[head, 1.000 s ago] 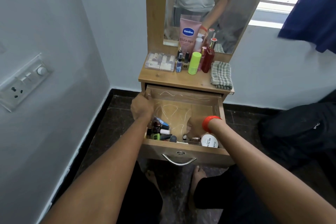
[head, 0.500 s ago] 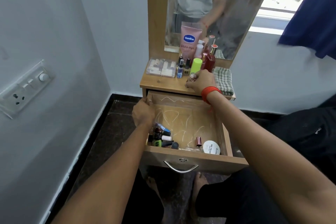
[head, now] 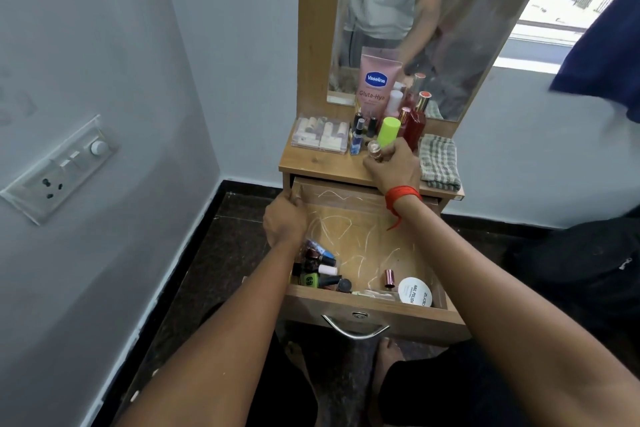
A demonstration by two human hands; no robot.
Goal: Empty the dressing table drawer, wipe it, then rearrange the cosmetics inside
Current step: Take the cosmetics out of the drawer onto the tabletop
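Observation:
The wooden drawer [head: 377, 314] of the dressing table stands pulled out. My left hand [head: 284, 220] grips its left side wall. My right hand [head: 391, 168] is over the tabletop [head: 311, 163] and pinches a small bottle with a rose-gold cap [head: 374, 148]. Inside the drawer lie a cluster of nail polish bottles [head: 318, 270] at the front left, a rose-gold tube [head: 390, 278] and a round white nail polish remover tub [head: 415, 291] at the front right. White scratch marks cross the drawer floor.
On the tabletop stand a pink Vaseline tube [head: 375, 87], a lime-green bottle [head: 388, 131], a red perfume bottle [head: 415, 123], small dark bottles, a clear lipstick case [head: 320, 135] and a checked cloth [head: 439, 161]. A mirror [head: 398, 10] rises behind. A wall is close on the left.
My right hand lifted out of the drawer with the small rose-gold-capped bottle and moved up over the tabletop. The left hand kept its hold on the drawer's side.

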